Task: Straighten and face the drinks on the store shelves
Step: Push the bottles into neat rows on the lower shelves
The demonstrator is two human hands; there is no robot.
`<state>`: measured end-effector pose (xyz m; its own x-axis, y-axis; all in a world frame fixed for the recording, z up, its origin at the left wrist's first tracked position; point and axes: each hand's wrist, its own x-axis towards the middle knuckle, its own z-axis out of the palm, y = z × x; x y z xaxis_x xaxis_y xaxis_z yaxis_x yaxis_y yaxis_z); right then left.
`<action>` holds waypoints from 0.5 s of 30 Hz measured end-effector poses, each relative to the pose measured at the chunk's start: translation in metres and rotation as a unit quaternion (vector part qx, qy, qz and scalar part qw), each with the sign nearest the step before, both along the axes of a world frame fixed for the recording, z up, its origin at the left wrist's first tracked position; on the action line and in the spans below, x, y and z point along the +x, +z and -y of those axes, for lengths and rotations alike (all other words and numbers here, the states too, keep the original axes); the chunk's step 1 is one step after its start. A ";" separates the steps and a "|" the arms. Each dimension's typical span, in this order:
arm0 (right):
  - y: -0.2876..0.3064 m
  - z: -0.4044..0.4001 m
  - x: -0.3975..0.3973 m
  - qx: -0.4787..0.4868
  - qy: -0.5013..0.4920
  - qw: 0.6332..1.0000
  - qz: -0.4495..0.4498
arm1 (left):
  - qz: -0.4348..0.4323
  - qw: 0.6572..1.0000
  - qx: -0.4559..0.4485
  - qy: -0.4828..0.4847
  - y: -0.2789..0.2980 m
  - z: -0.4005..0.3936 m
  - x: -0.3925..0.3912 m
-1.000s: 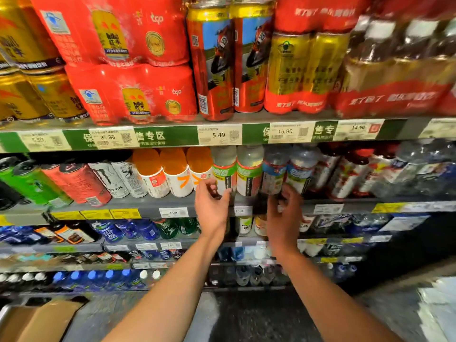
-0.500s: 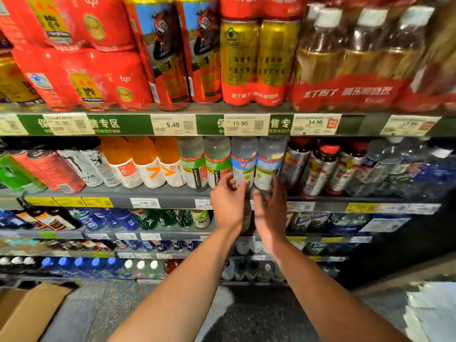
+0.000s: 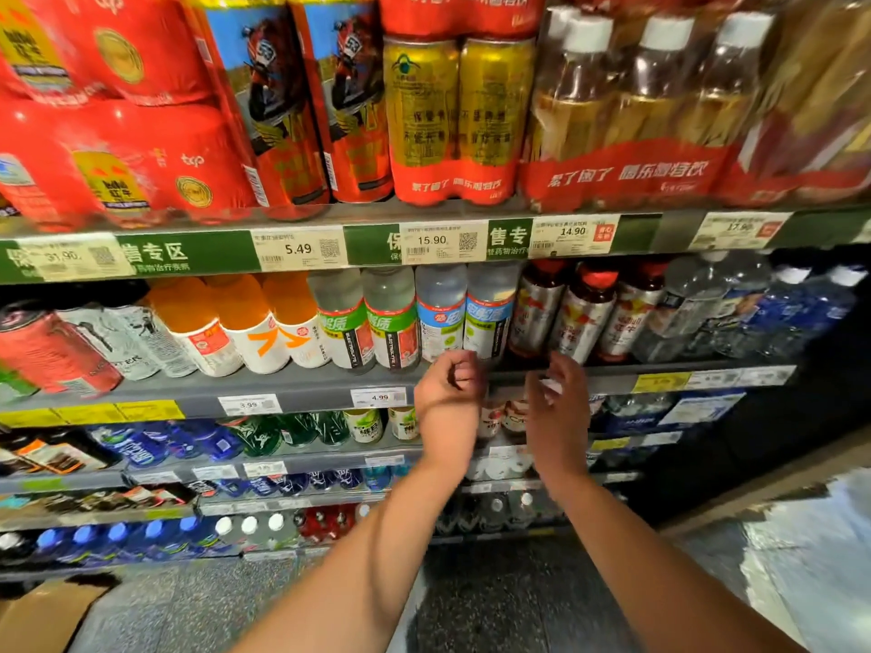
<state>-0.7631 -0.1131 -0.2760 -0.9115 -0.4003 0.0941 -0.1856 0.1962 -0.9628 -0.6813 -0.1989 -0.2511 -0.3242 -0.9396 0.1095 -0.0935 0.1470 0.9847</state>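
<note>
Two blue-labelled clear bottles (image 3: 464, 313) stand at the front of the second shelf (image 3: 301, 384), beside two green-labelled bottles (image 3: 365, 322). My left hand (image 3: 447, 384) hovers just below the blue-labelled pair with its fingers curled and nothing in it. My right hand (image 3: 558, 393) is at the shelf edge below the red-capped silver bottles (image 3: 584, 313), fingers spread and empty. Orange bottles (image 3: 245, 322) and cans (image 3: 70, 341) fill the left of that shelf.
The top shelf (image 3: 660, 228) carries red multipacks, tall cans and shrink-wrapped bottle packs. Lower shelves hold green, blue and white-capped bottles. A cardboard box (image 3: 42, 615) lies on the floor at bottom left. Clear water bottles (image 3: 735, 304) stand at right.
Both hands have shifted right along the second shelf, from the green-labelled bottles to the blue-labelled and red-capped ones. My left fingers have curled in. The view has moved right too.
</note>
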 end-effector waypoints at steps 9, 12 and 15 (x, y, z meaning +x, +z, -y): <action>0.016 -0.020 -0.031 0.018 -0.045 0.997 -0.063 | 0.022 0.994 0.007 -0.105 0.004 -0.013 -0.027; 0.015 -0.021 -0.035 0.035 -0.019 0.995 -0.095 | 0.049 0.994 0.006 -0.102 0.005 -0.015 -0.051; 0.005 -0.022 -0.042 0.018 0.021 0.994 -0.102 | 0.099 0.993 -0.018 -0.064 0.009 -0.022 -0.068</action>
<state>-0.8050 -0.0914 -0.2709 -0.8571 -0.4445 0.2605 -0.3850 0.2167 -0.8971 -0.7491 -0.1771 -0.2425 -0.4594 -0.8858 0.0652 -0.2625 0.2055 0.9428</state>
